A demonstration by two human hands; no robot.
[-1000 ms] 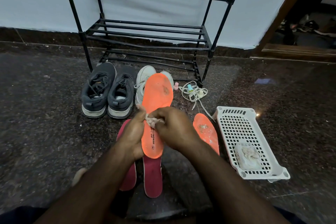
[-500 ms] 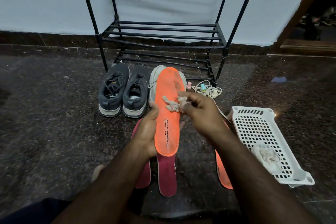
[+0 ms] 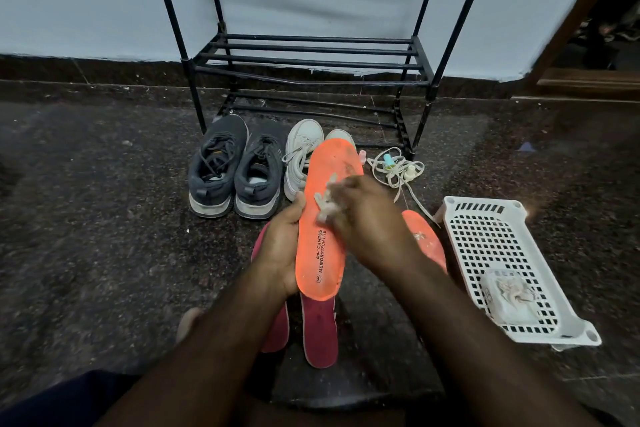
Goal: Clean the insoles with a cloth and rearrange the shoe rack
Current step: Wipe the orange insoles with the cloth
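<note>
Left hand (image 3: 282, 250) grips the orange insole (image 3: 325, 218) by its edge, tilted up so the face is open for wiping. Right hand (image 3: 367, 218) pinches a small cloth (image 3: 325, 208) vs that face, mid-insole. 2nd orange insole (image 3: 424, 239) lies just right of it.

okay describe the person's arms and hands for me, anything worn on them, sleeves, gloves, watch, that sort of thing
Both forearms are bare up to the bottom edge of the picture: no sleeves show. The left hand and the right hand wear no gloves, and no watch, bracelet or ring shows on the visible sides. The right hand is motion-blurred, so small details there cannot be told. Dark blue clothing shows at the lower left.
</note>
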